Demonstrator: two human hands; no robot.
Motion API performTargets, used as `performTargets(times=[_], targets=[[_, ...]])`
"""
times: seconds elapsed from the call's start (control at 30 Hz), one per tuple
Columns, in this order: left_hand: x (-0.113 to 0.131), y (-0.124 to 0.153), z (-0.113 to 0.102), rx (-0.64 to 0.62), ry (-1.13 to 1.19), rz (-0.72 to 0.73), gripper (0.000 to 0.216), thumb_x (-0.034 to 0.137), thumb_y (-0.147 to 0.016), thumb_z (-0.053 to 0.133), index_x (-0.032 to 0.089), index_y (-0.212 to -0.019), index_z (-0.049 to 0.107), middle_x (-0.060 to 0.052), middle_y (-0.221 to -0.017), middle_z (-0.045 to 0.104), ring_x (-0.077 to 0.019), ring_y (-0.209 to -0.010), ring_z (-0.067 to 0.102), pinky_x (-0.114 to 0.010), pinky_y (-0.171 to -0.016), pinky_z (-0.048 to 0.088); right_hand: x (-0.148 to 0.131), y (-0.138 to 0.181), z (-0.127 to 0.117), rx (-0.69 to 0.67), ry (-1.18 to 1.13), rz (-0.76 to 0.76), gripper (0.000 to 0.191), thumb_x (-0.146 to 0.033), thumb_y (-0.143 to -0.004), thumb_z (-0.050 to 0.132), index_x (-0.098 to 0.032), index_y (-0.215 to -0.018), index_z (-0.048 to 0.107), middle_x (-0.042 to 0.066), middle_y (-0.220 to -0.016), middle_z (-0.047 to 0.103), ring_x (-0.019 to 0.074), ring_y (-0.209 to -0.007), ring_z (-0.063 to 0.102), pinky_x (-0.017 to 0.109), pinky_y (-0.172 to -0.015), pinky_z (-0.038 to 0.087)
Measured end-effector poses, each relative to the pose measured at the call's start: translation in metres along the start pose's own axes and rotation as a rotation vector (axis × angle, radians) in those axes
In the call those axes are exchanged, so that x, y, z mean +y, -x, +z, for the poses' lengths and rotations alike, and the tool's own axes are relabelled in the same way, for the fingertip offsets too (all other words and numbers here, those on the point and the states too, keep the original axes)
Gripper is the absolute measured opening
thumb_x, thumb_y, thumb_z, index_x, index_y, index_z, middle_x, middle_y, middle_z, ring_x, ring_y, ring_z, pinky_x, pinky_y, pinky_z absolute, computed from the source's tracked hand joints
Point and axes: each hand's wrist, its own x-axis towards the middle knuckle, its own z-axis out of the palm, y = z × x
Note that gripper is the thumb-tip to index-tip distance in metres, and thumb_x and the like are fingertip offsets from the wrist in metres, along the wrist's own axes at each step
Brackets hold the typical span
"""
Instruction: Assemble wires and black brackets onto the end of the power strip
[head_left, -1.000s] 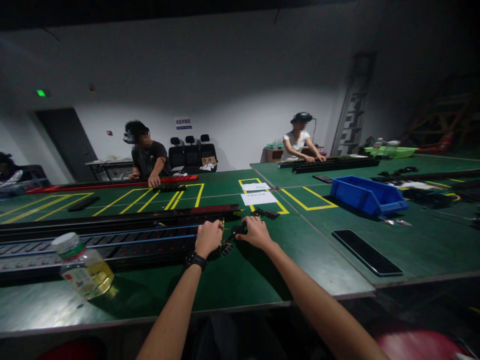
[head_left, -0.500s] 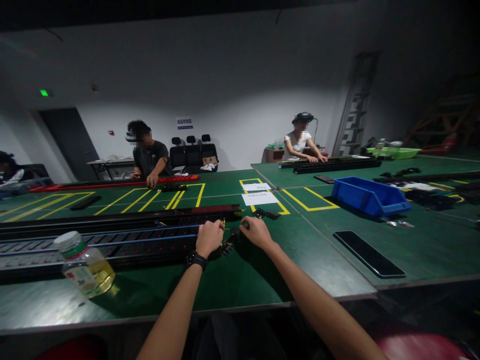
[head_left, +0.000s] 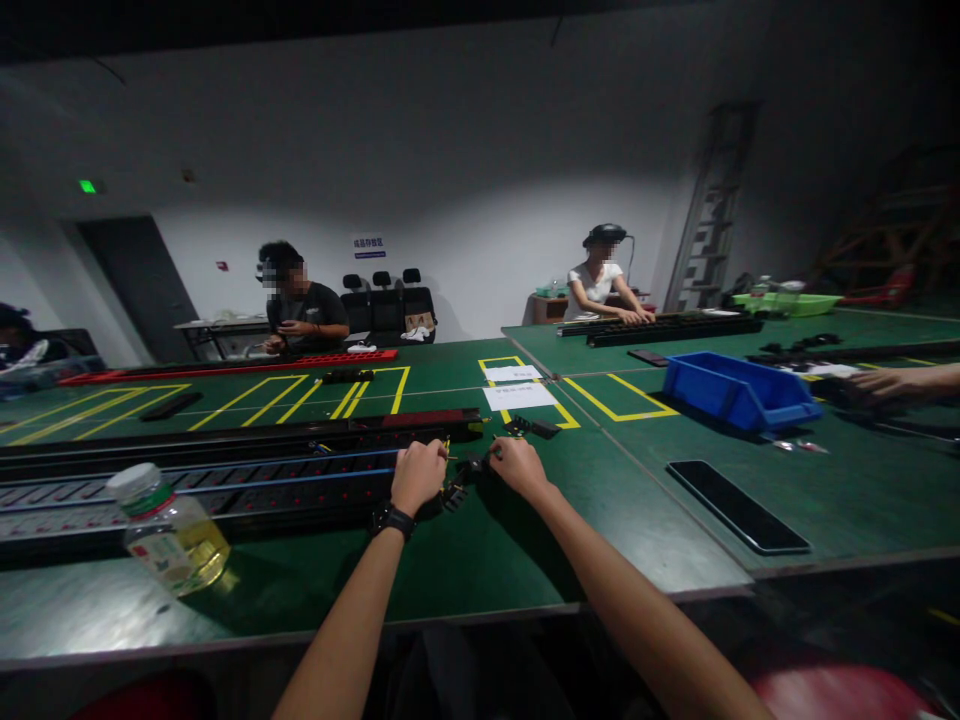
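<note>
Small black part [head_left: 473, 467], between left hand [head_left: 418, 474] and right hand [head_left: 520, 466]

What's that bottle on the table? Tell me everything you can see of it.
The bottle looks like clear plastic, with a white cap in place, a green band below it, and a pale label with red and green marks. Yellowish liquid shows in its lower part. It stands near the front edge of the green table, in front of the long black unit; no hand touches it. It looks slanted here, perhaps from the wide lens. The label's writing is too small to read.
</note>
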Motion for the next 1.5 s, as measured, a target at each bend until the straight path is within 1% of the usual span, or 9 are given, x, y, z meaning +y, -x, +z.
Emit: performTargets(times=[0.1, 0.2, 0.3, 0.37, 0.63, 0.87, 1.17, 1.33, 1.5], targets=[[0.0, 0.0, 0.0, 0.0, 0.012, 0.0, 0.033, 0.022, -0.1, 0.039, 0.023, -0.107, 0.072, -0.01, -0.111, 0.077, -0.0278, -0.111, 0.066, -0.045, -0.1, 0.045, 0.0, 0.0, 0.001, 0.009, 0.043, -0.019, 0.028, -0.022, -0.095, 0.058, -0.022, -0.114, 0.079, 0.011, -0.101, 0.079, 0.0256, -0.097, 0.073, 0.03, -0.083, 0.049], [0.0, 0.0, 0.001, -0.006, 0.018, -0.002, 0.033, 0.022, -0.1, 0.039, 0.023, -0.107, 0.072, -0.009, -0.111, 0.077, -0.0273, -0.112, 0.066, -0.045, -0.101, 0.045, -0.001, 0.0, 0.001, -0.016, 0.108, -0.048, 0.029, -0.02, -0.095, 0.055, -0.02, -0.108, 0.081, 0.014, -0.103, 0.078, 0.0276, -0.102, 0.07, 0.033, -0.086, 0.05], [0.0, -0.001, 0.001, -0.009, 0.01, -0.006, 0.033, 0.022, -0.1, 0.039, 0.023, -0.107, 0.072, -0.009, -0.11, 0.076, -0.0272, -0.112, 0.066, -0.044, -0.101, 0.045, -0.001, 0.001, 0.001, -0.057, 0.157, -0.078, 0.028, -0.015, -0.092, 0.054, -0.016, -0.1, 0.082, 0.019, -0.107, 0.076, 0.0304, -0.107, 0.067, 0.034, -0.086, 0.05], [-0.001, -0.001, 0.001, -0.01, 0.008, -0.004, 0.033, 0.022, -0.1, 0.04, 0.023, -0.107, 0.072, -0.009, -0.111, 0.076, -0.0269, -0.112, 0.066, -0.043, -0.1, 0.045, -0.002, 0.002, 0.0, -0.068, 0.172, -0.11, 0.029, -0.013, -0.09, 0.054, -0.014, -0.1, 0.081, 0.02, -0.11, 0.075, 0.0312, -0.109, 0.066, 0.035, -0.088, 0.05], [-0.001, -0.001, 0.001, -0.008, -0.012, -0.006, 0.032, 0.022, -0.1, 0.042, 0.024, -0.108, 0.072, -0.009, -0.111, 0.077, -0.0264, -0.111, 0.066, -0.042, -0.099, 0.044, -0.004, 0.003, 0.004, -0.124, 0.159, -0.24, 0.027, -0.016, -0.093, 0.054, -0.013, -0.101, 0.08, 0.019, -0.108, 0.073, 0.0292, -0.108, 0.064, 0.035, -0.095, 0.047], [-0.001, -0.001, 0.002, -0.003, -0.022, -0.003, 0.032, 0.022, -0.1, 0.042, 0.024, -0.109, 0.072, -0.009, -0.111, 0.077, -0.0268, -0.112, 0.066, -0.042, -0.099, 0.044, -0.006, 0.005, 0.007, -0.133, 0.118, -0.338, 0.026, -0.023, -0.096, 0.056, -0.017, -0.103, 0.08, 0.015, -0.103, 0.074, 0.0263, -0.102, 0.065, 0.031, -0.088, 0.046], [0.0, 0.0, 0.0, -0.001, -0.024, 0.001, 0.032, 0.022, -0.1, 0.042, 0.023, -0.11, 0.072, -0.009, -0.112, 0.077, -0.0266, -0.112, 0.066, -0.041, -0.099, 0.044, -0.007, 0.005, 0.012, -0.126, 0.054, -0.364, 0.022, -0.025, -0.095, 0.061, -0.017, -0.1, 0.081, 0.012, -0.098, 0.073, 0.0234, -0.095, 0.065, 0.028, -0.079, 0.043], [0.001, 0.0, -0.002, -0.018, -0.023, -0.01, 0.032, 0.021, -0.101, 0.042, 0.023, -0.11, 0.072, -0.009, -0.112, 0.077, -0.0265, -0.112, 0.066, -0.041, -0.098, 0.043, -0.009, 0.007, 0.015, -0.132, -0.001, -0.355, 0.023, -0.026, -0.097, 0.061, -0.018, -0.106, 0.08, 0.011, -0.102, 0.073, 0.0231, -0.098, 0.064, 0.028, -0.083, 0.044], [0.002, 0.0, -0.002, -0.013, -0.027, -0.008, 0.032, 0.022, -0.101, 0.042, 0.023, -0.11, 0.072, -0.01, -0.112, 0.077, -0.0266, -0.112, 0.065, -0.04, -0.099, 0.043, -0.01, 0.007, 0.018, -0.132, -0.006, -0.333, 0.021, -0.027, -0.098, 0.061, -0.018, -0.105, 0.078, 0.012, -0.104, 0.072, 0.0238, -0.101, 0.063, 0.029, -0.085, 0.044]])
